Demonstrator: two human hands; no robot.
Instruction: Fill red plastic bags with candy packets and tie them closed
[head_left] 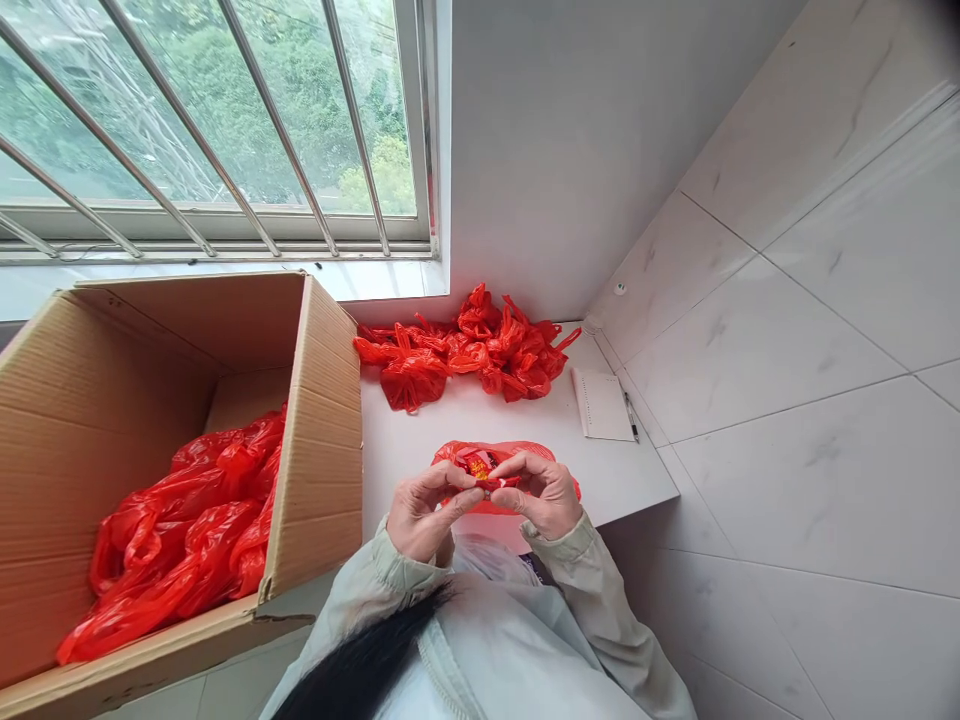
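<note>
Crinkled, translucent red bag at six o'clock on the white table; left hand and right hand pinch a small red piece over it. Barred window at ten o'clock.

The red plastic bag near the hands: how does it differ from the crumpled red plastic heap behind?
The red plastic bag lies spread out; the crumpled red plastic heap is bunched up, nearer the grey wall. The bag looks smaller; the heap spreads wider. Both rest on the white table.
</note>
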